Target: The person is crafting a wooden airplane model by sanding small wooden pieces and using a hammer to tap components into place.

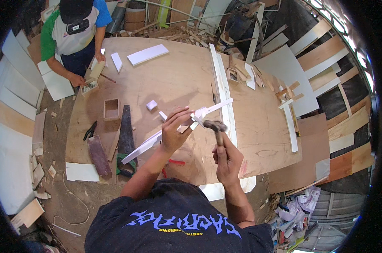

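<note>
My right hand is closed round the handle of a hammer, its head beside the joint of some white wooden strips. With bent fingers my left hand grips these white wooden strips, which run from the saw handle at lower left up to the long white board. A short cross piece sits where the strips meet, close to the hammer head. Whether a nail is between my left fingertips cannot be made out. Under my left forearm, red-handled pliers or a similar red tool lies partly hidden.
The plywood table carries a handsaw, an open wooden box, black-handled pliers, a white block and a long white board. At far left a co-worker reaches into a small box.
</note>
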Available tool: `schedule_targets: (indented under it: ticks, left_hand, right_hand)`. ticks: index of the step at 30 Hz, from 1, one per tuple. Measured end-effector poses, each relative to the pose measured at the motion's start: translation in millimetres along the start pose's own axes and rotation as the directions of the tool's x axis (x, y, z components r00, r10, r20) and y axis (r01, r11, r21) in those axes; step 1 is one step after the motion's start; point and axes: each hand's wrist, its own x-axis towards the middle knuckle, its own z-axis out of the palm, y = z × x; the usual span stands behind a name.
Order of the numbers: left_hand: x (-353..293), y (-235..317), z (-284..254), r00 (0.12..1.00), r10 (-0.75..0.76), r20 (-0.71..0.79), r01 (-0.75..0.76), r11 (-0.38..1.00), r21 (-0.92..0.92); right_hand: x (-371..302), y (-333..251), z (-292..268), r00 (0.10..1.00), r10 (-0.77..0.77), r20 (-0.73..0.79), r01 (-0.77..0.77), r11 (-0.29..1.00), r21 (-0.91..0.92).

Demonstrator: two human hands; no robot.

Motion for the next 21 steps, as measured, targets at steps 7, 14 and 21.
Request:
schedule_targets:
  ticks: [7,14,21]
  left_hand:
    - [-17,-3,14,0.954,-0.080,0.288,0.078,0.997,0.015]
    - [-22,9,55,0.890,0.035,0.454,-0.098,0.988,0.116]
    - [-47,-10,87,0.827,0.178,0.533,-0.223,0.975,0.020]
  right_hand:
    - [-82,70,23,0.939,0.271,-0.212,-0.184,0.916,0.356]
    - [-130,121,19,0.833,0.439,-0.336,-0.302,0.871,0.387]
    - [-157,179,21,0.812,0.442,-0.381,-0.389,0.896,0.212]
